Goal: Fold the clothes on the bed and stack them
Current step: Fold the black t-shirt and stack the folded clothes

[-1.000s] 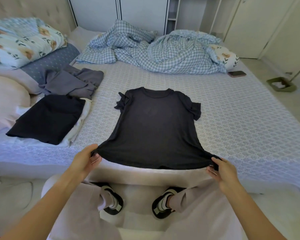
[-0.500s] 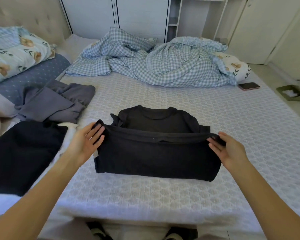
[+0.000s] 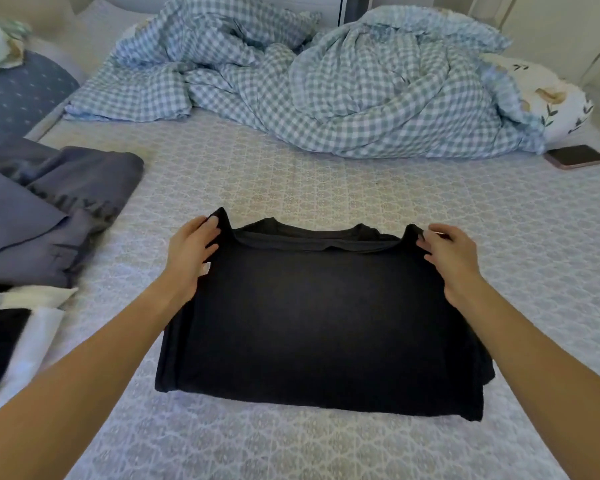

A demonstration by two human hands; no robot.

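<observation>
At the middle of the bed (image 3: 361, 188), the black T-shirt (image 3: 319, 327) lies doubled over: half a second ago its hem was only partway up the body, and now that edge sits just below the neckline, with the collar showing beyond it. 1 second ago the shirt lay flat at full length, so the lengthwise fold is, by my reading, all but made. The left hand (image 3: 191, 251) pinches the far left corner of the folded layer between its fingers (image 3: 212, 221) and thumb, and the right hand (image 3: 447, 254) pinches the far right corner in the same way; both corners stand a little raised, not yet pressed flat. What seems left for this garment is to lay the corners down, fold it narrower, and move it to the stack.

Left of the shirt, a rumpled grey garment (image 3: 49, 209) waits unfolded, and nearer the left edge a folded dark item rests on a white one (image 3: 32, 327), likely the stack's beginning. Beyond lie a checked duvet (image 3: 326, 91) and, at the right, a phone (image 3: 575, 156).
</observation>
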